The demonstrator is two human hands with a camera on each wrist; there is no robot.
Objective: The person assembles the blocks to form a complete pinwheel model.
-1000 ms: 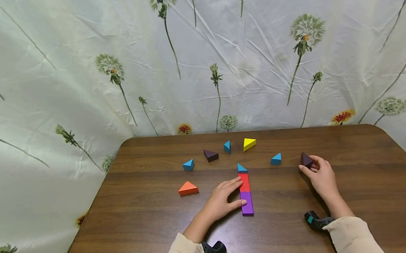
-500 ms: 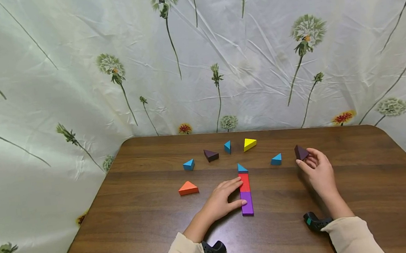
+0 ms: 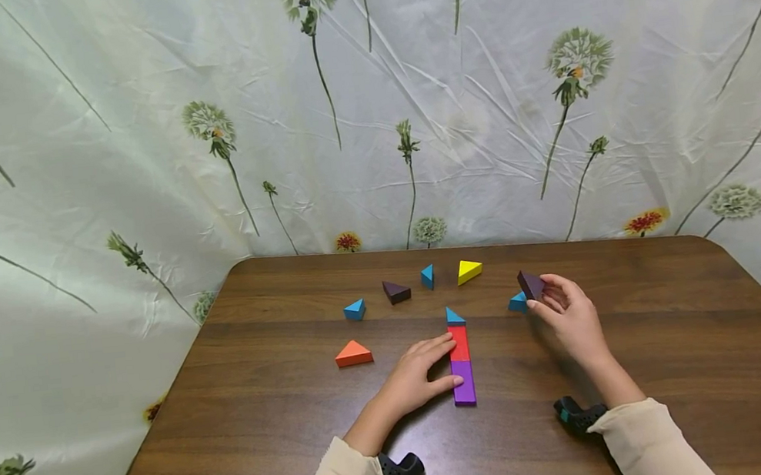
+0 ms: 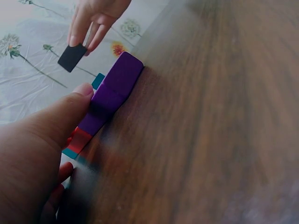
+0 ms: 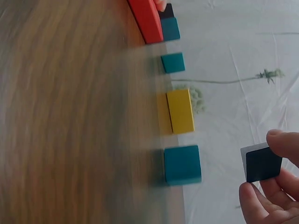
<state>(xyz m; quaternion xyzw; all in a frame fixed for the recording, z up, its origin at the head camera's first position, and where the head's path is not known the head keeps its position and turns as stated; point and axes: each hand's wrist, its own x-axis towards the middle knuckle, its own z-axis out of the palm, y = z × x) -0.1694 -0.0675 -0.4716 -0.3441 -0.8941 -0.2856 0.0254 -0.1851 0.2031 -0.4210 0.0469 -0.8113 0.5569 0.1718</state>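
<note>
- The dandelion-printed curtain [image 3: 248, 35] hangs behind the brown wooden table [image 3: 248, 437]; neither shows any change.
- The right hand [image 3: 574, 325] has travelled leftward across the table over the last second, and its sleeve and wrist device have swung along with it. Its thumb and fingers pinch a dark plum triangular block [image 3: 532, 284].
- The left hand [image 3: 419, 376] has stayed put, thumb and forefinger spread wide. The thumb rests on the purple rectangular block [image 3: 464, 391] and the fingertips touch the red rectangular block [image 3: 461, 345], apparently steadying the row.
- That row has kept its shape: purple nearest the person, red touching it, and a small blue triangular block [image 3: 454, 318] against red's far end.
- The held plum block is off the table, as both wrist views show. In the head view it now partly covers a blue triangular block [image 3: 516, 304]. It is nearer the row than before but well apart from it, so I judge it as being carried, not placed.
- The orange triangular block [image 3: 354, 355], the second plum block [image 3: 396, 292] and the yellow triangular block [image 3: 469, 271] lie where they did, apart from the row.
- Two smaller blue blocks, one left [image 3: 355, 310] and one far [image 3: 428, 276], are likewise undisturbed.
</note>
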